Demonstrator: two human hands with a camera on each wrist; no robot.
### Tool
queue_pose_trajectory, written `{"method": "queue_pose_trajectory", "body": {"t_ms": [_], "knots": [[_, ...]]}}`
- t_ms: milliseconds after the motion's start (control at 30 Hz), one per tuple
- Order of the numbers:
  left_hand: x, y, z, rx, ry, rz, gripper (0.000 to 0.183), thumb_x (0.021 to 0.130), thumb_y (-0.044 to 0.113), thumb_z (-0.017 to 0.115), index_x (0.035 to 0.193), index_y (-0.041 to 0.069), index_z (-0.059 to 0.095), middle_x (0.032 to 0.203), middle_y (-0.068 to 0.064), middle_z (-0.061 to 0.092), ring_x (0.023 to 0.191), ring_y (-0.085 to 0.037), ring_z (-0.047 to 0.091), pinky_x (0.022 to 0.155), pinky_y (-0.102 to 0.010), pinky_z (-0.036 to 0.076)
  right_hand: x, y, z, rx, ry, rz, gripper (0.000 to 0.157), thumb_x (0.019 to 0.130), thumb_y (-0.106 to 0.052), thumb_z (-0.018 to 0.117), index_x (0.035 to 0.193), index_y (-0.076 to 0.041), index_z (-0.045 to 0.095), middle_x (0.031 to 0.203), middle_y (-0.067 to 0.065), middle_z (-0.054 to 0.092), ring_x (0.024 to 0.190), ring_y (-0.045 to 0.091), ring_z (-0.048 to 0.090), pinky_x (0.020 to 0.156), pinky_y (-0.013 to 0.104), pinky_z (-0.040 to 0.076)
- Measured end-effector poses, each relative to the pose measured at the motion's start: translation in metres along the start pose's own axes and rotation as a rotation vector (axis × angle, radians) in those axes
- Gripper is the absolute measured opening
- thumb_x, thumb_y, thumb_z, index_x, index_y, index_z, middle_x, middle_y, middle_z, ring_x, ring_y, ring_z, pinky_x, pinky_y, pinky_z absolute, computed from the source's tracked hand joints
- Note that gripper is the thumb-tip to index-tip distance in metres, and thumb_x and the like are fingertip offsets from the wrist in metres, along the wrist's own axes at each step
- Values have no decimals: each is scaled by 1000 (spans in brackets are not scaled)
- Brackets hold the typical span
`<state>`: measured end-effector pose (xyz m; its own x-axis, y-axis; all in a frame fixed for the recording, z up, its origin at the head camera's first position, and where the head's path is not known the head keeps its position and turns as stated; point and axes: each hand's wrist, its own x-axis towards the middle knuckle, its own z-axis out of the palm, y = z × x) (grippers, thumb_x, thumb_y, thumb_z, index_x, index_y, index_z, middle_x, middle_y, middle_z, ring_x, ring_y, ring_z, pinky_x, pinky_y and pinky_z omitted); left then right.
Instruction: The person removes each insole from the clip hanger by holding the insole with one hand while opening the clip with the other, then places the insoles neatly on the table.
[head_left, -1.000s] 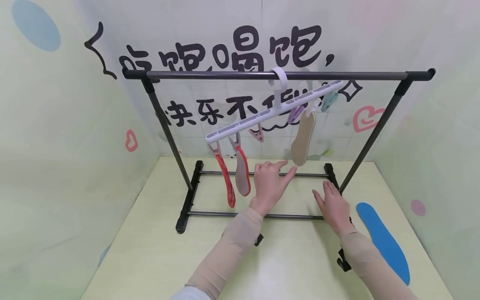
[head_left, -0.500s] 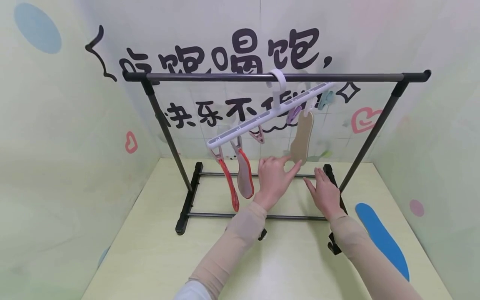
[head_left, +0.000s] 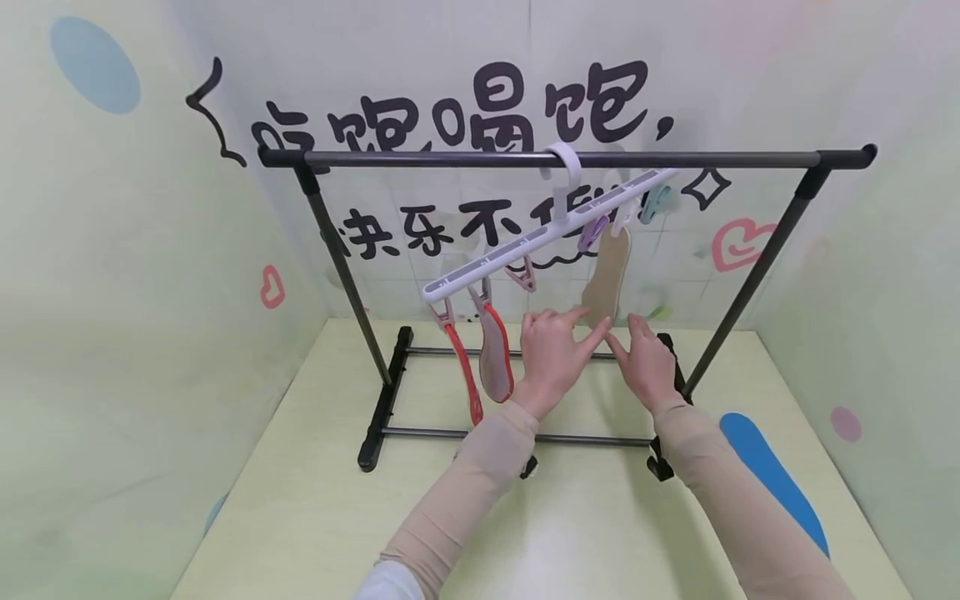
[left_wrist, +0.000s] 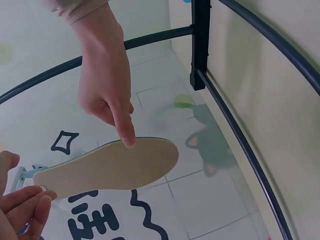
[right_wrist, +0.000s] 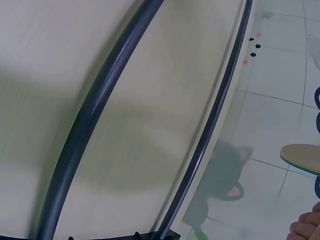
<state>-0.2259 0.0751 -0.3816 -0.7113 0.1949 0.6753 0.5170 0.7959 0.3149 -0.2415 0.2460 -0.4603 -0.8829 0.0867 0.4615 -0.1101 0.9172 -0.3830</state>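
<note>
In the head view, a beige insole point(head_left: 609, 271) hangs toe-down from a clip on a white hanger point(head_left: 551, 233). My left hand point(head_left: 553, 354) is at its lower end, thumb and index finger extended. In the left wrist view, the left fingers point(left_wrist: 30, 207) overlap the insole's clipped end, thumb and finger apart. My right hand point(head_left: 647, 360) is at the insole's right side, thumb and index finger apart. Seen from the left wrist, the right hand point(left_wrist: 107, 75) has one fingertip right at the insole's edge. The right wrist view catches only fingers point(right_wrist: 306, 225) near the insole's tip point(right_wrist: 302, 156).
The hanger tilts, its hook over the rail of a black rack point(head_left: 420, 159). Two red-edged insoles, one grey-faced point(head_left: 495, 358), hang at left. A pink clip point(head_left: 522, 273), purple clip point(head_left: 594, 233) and teal clip point(head_left: 656, 204) are on it. A blue insole point(head_left: 776, 479) lies on the table's right.
My right hand has moved up and left towards the hanging beige insole. My left hand has shifted slightly right, its thumb and index finger now overlapping the insole's lower end.
</note>
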Motion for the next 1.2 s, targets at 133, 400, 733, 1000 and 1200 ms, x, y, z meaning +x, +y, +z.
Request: {"method": "queue_pose_trajectory", "body": {"t_ms": [133, 400, 733, 1000, 1200], "knots": [[2, 0, -2, -12, 0, -1, 39, 89, 49, 68, 109, 17, 78, 85, 3, 77, 81, -15, 70, 79, -36, 43, 5, -3, 1, 7, -15, 12, 62, 97, -35, 62, 138, 10, 49, 138, 31, 53, 102, 52, 62, 75, 58, 53], [5, 2, -3, -13, -4, 8, 40, 90, 50, 66, 110, 17, 77, 85, 3, 77, 82, -14, 69, 80, -35, 43, 10, -9, 0, 24, 33, 26, 50, 100, -30, 57, 134, 8, 55, 134, 30, 56, 87, 51, 66, 69, 57, 53], [5, 5, -4, -21, -18, 1, 37, 89, 47, 69, 110, 17, 77, 89, 3, 78, 84, -14, 70, 80, -35, 42, 12, -17, -4, 21, 83, 22, 39, 102, -24, 54, 128, 3, 62, 131, 28, 59, 86, 50, 67, 69, 57, 53], [7, 6, -5, -26, -11, 30, 39, 91, 49, 65, 111, 17, 77, 86, 3, 77, 83, -13, 70, 79, -34, 42, -3, -14, 0, 40, 127, -29, 40, 101, -20, 56, 129, 7, 60, 130, 26, 60, 100, 49, 65, 73, 58, 53], [11, 7, -6, -9, 4, 51, 39, 93, 50, 63, 111, 19, 77, 88, 6, 77, 83, -12, 70, 79, -33, 42, -13, -5, 6, 33, 220, -108, 35, 97, -13, 60, 124, 9, 62, 127, 26, 63, 102, 44, 67, 67, 54, 54]]}}
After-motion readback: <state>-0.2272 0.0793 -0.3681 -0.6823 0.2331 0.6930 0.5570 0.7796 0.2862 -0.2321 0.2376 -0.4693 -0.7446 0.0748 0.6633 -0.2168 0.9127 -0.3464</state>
